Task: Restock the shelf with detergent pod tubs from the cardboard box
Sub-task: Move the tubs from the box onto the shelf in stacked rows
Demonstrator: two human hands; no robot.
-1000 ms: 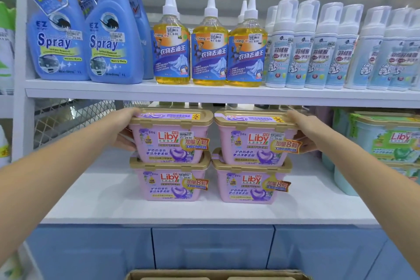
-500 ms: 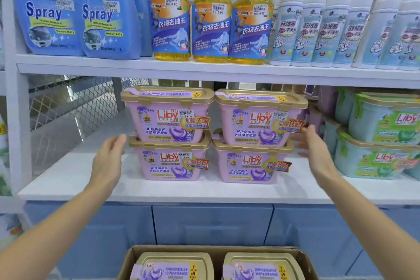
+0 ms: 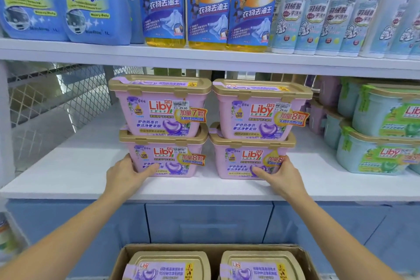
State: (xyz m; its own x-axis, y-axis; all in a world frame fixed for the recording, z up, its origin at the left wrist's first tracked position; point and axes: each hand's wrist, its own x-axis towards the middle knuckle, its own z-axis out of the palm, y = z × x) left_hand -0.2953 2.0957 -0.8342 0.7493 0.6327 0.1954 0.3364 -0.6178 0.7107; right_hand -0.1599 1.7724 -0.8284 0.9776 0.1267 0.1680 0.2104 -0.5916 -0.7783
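Pink Liby pod tubs with gold lids stand on the white shelf (image 3: 68, 173) in two stacks of two. My left hand (image 3: 126, 174) grips the outer left corner of the lower left tub (image 3: 168, 157), thumb across its front. My right hand (image 3: 278, 175) grips the outer right corner of the lower right tub (image 3: 245, 159) the same way. The upper left tub (image 3: 159, 107) and upper right tub (image 3: 261, 111) rest on top. Below, the open cardboard box (image 3: 214, 249) holds two more tubs (image 3: 168, 266), lids up.
Green Liby tubs (image 3: 384, 143) are stacked on the same shelf to the right, with more pink tubs behind. A wire mesh panel (image 3: 54, 98) closes the left end. The shelf above carries blue spray bottles (image 3: 91, 2), yellow bottles and white foam pumps. Blue drawers (image 3: 209, 220) sit below.
Both hands left the upper tubs, dropped away from the stacks, then closed in on the outer corners of the lower tubs. The view tilted down, showing the cardboard box.
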